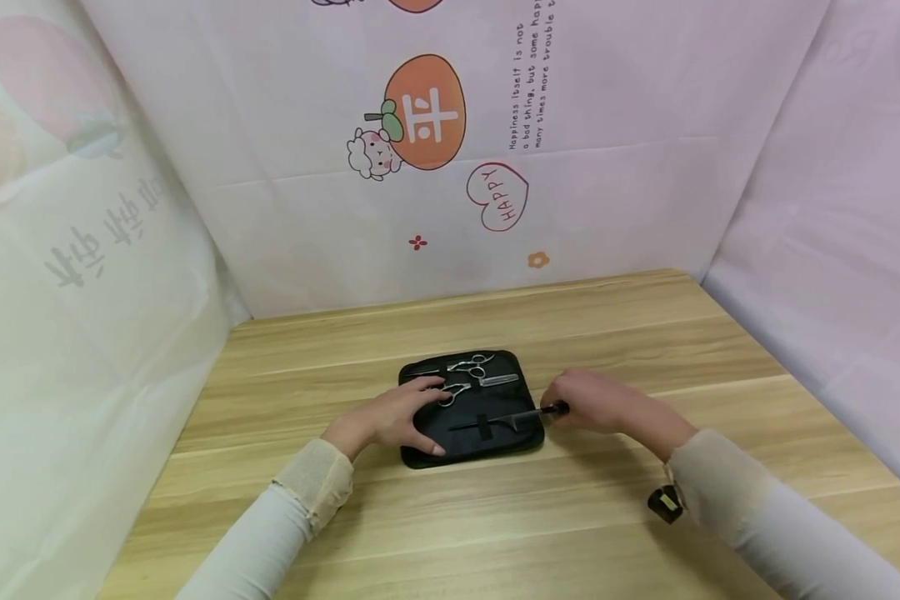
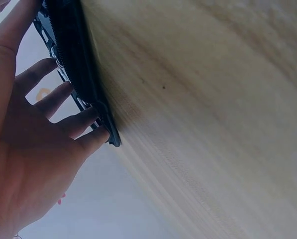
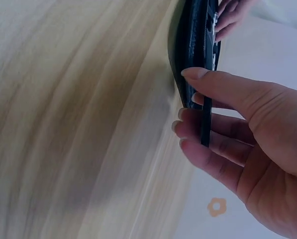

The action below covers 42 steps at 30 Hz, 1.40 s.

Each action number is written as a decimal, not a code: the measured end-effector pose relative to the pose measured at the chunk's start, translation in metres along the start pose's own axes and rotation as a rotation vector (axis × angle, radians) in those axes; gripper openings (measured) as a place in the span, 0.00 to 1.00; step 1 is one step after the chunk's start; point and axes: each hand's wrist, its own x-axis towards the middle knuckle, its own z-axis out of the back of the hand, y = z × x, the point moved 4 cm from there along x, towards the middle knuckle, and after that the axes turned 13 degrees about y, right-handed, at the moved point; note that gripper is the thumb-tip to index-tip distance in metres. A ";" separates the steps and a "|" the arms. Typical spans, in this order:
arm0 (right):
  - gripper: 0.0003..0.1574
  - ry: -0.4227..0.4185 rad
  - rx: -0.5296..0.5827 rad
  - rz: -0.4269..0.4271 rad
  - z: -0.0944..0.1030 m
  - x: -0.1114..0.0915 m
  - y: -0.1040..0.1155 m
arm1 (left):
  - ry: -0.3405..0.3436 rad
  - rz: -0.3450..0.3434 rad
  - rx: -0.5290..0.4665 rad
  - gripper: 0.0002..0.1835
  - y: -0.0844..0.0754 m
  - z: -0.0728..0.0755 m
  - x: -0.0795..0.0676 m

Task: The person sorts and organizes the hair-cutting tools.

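Observation:
A black zip case (image 1: 465, 408) lies open and flat on the table. My left hand (image 1: 405, 415) rests over its left side with fingers spread; the thumb lies at the near edge and the fingertips reach beside a pair of silver scissors (image 1: 457, 389). Another pair of scissors (image 1: 477, 371) and a slim silver piece (image 1: 499, 380) sit farther back in it. At the right edge my right hand (image 1: 588, 400) pinches the wide end of a black tail comb (image 1: 525, 417) between thumb and fingers. The comb's thin tail passes through an elastic loop (image 1: 484, 427). In the right wrist view the hand (image 3: 267, 129) grips the comb (image 3: 206, 122).
A wood-grain table (image 1: 330, 350) extends around the case. Printed white cloth (image 1: 607, 208) stands behind it and along both sides. A small black device (image 1: 666, 504) hangs at the right wrist.

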 end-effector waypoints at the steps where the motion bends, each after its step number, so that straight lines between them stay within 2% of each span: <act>1: 0.12 -0.011 0.002 0.009 0.000 0.001 0.001 | 0.000 0.000 0.002 0.49 0.000 0.000 0.000; 10: 0.05 -0.061 0.057 0.053 -0.003 0.003 -0.001 | 0.002 -0.002 -0.001 0.49 0.001 0.000 0.001; 15: 0.08 -0.049 0.155 0.053 -0.003 -0.002 -0.006 | 0.003 -0.001 -0.004 0.49 -0.001 0.001 0.000; 19: 0.09 -0.046 0.191 0.065 -0.004 -0.003 -0.009 | 0.001 -0.002 -0.010 0.49 -0.001 0.001 0.001; 30: 0.05 -0.095 0.130 0.079 -0.005 -0.001 -0.006 | 0.001 0.007 -0.003 0.49 0.002 0.000 0.002; 42: 0.08 -0.184 0.067 0.112 -0.009 0.011 0.000 | -0.007 0.007 -0.018 0.49 0.002 0.000 0.001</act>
